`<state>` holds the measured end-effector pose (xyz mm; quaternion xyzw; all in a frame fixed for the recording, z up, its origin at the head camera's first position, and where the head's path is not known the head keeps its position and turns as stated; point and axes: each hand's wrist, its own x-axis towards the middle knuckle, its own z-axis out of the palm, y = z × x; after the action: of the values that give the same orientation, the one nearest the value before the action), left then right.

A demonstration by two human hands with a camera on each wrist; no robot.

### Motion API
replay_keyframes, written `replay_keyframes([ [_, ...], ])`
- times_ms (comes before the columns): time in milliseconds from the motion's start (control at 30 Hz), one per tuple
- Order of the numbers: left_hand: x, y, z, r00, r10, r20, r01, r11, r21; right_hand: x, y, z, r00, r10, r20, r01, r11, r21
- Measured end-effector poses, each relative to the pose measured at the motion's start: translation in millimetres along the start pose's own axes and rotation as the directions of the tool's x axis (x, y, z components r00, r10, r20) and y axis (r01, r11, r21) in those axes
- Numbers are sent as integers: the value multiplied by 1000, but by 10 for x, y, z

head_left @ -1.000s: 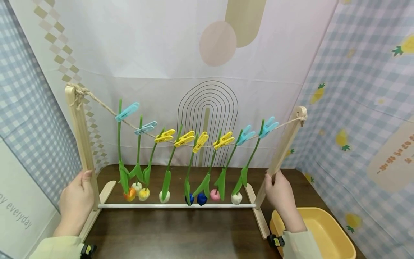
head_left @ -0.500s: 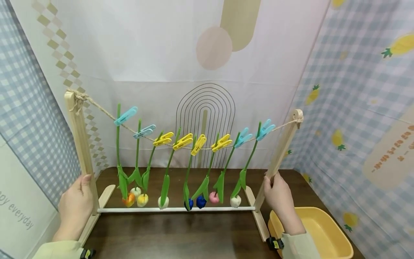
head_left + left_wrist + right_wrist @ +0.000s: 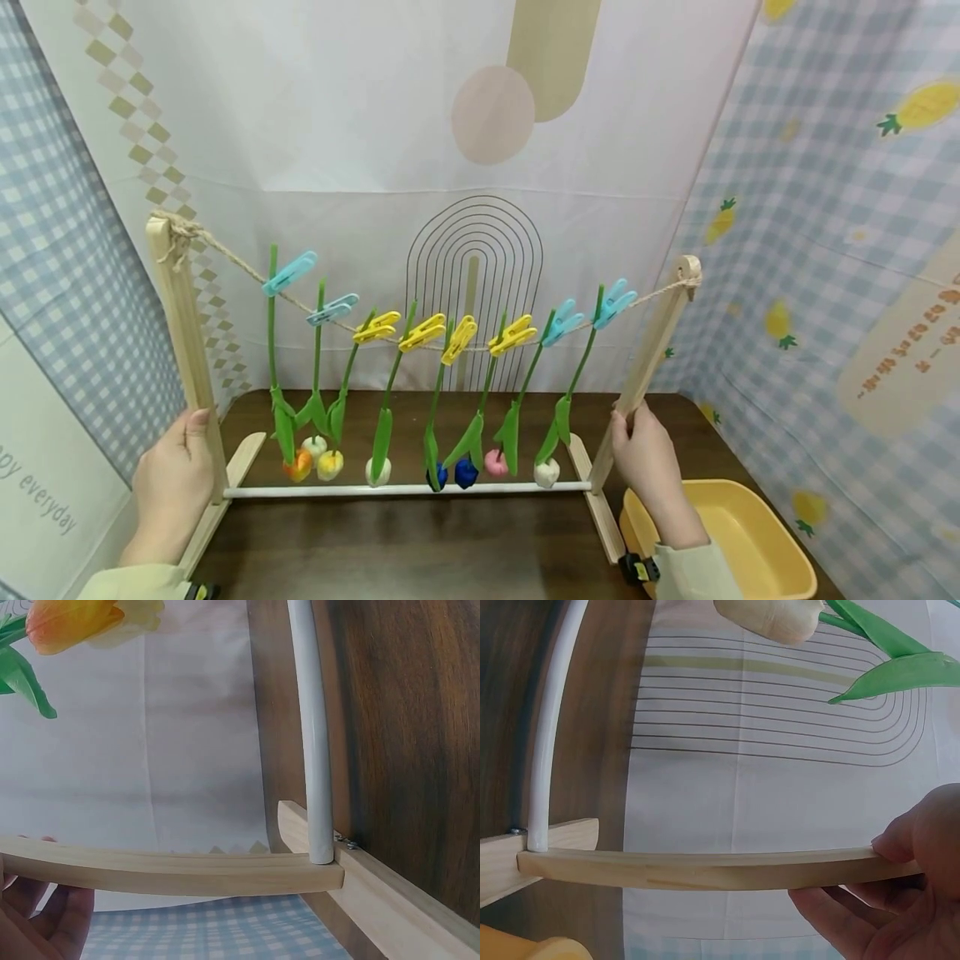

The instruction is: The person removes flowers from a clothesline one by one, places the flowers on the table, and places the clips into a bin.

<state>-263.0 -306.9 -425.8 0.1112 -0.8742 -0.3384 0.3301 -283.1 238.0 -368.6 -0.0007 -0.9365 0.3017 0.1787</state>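
Observation:
My left hand (image 3: 176, 471) grips the left post (image 3: 186, 333) of a wooden rack, low down. On the other side my right hand (image 3: 647, 454) holds the right post (image 3: 654, 350), thumb and fingers around it in the right wrist view. A twine rope (image 3: 232, 257) sags between the post tops. Several artificial tulips hang head down from it, clipped by blue clothespins (image 3: 291, 273) and yellow clothespins (image 3: 422, 332). Their blooms are an orange tulip (image 3: 297, 466), a yellow one, white ones, dark blue ones and a pink tulip (image 3: 496, 462). A white rod (image 3: 337, 492) joins the posts below.
The rack's wooden feet (image 3: 600, 517) stand on a dark brown table (image 3: 390, 550). A yellow basin (image 3: 757, 533) sits at the right, beside my right forearm. Patterned cloth (image 3: 345, 108) hangs behind, with checked cloth at both sides.
The whole scene sits slightly lower and further left in the head view. Both hands keep their hold on the posts, and the tulips hang as before.

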Motion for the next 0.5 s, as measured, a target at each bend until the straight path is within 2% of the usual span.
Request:
replay_keyframes([
  [133,-3,-7,-17,1000,12,9,-12,1000,-15,10,36,-1,1000,-27,0,27,1000,0],
  [200,-2,-21,-43,999,15,42,-14,1000,-25,21,64,-11,999,-52,12,51,999,2],
  [267,-9,-48,-78,994,32,101,-30,999,-21,25,101,-32,997,-70,45,70,998,-1],
  [333,-40,-80,-117,983,44,178,-45,999,4,11,141,-72,992,-78,96,80,997,-19],
  [400,-86,-115,-153,963,38,268,-50,998,39,-19,177,-131,985,-63,163,74,996,-60],
  [433,-110,-131,-172,945,30,326,-55,996,68,-39,190,-167,979,-54,197,72,994,-85],
  [467,-133,-140,-191,923,6,385,-50,993,104,-59,198,-209,972,-42,232,69,992,-108],
  [500,-156,-145,-204,894,-24,448,-41,990,136,-79,199,-253,964,-38,261,74,989,-126],
])
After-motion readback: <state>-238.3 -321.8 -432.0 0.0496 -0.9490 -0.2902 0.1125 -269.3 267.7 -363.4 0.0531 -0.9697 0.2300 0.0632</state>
